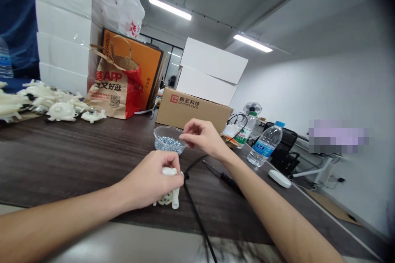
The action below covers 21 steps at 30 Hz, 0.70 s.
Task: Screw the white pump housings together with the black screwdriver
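Observation:
My left hand [154,178] is closed around a white plastic part [175,198], which rests on the dark wood-grain table near its front edge. Part of that piece is hidden under my fingers. My right hand [199,136] hovers at the right rim of a clear round tub [159,131] that holds many small metal screws [169,144]. Its thumb and index finger are pinched together; whatever may be between them is too small to make out. A screwdriver [228,180] lies on the table beneath my right forearm.
A black cable [194,209] runs from behind my hands over the front edge. White plastic parts [61,104] are piled at left. Behind stand a paper bag [115,86] and a cardboard box [193,111]. At right are a water bottle [265,146] and a white oval object [279,178].

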Tool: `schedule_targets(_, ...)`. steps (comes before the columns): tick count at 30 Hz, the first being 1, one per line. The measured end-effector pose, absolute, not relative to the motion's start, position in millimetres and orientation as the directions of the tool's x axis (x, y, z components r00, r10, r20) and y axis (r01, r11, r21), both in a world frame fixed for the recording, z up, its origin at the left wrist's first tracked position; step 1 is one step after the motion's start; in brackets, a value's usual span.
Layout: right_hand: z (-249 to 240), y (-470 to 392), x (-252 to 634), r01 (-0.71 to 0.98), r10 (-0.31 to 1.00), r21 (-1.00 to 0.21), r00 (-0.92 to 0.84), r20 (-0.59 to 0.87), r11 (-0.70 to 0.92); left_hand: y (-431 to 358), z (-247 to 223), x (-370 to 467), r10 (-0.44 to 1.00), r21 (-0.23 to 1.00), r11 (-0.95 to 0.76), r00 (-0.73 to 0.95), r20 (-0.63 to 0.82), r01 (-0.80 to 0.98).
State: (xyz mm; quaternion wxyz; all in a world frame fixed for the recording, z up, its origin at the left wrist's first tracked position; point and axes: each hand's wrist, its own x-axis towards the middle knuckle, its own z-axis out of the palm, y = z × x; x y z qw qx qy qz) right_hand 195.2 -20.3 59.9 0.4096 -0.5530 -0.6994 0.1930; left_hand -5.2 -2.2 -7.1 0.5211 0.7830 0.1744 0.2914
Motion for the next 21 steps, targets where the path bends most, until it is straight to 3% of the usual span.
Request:
schedule_targets(6,34,-72,197,0.446,0.964,-0.887,0.158,0.212,0.122,0,-11,-2,0.594,0.941,-0.333,0.761,0.262,-0.064)
schedule_targets(12,26,-95,192,0.367,0.976,-0.928,0.170,0.138,0.067,1,-6,-3,0.622,0.930,-0.366,0.735,0.268,-0.029)
schedule_targets(21,19,-117,160,0.440,0.907,-0.837,0.108,0.408,0.324,-4,-4,-7,0.629,0.905,-0.426,0.712,0.312,-0.019)
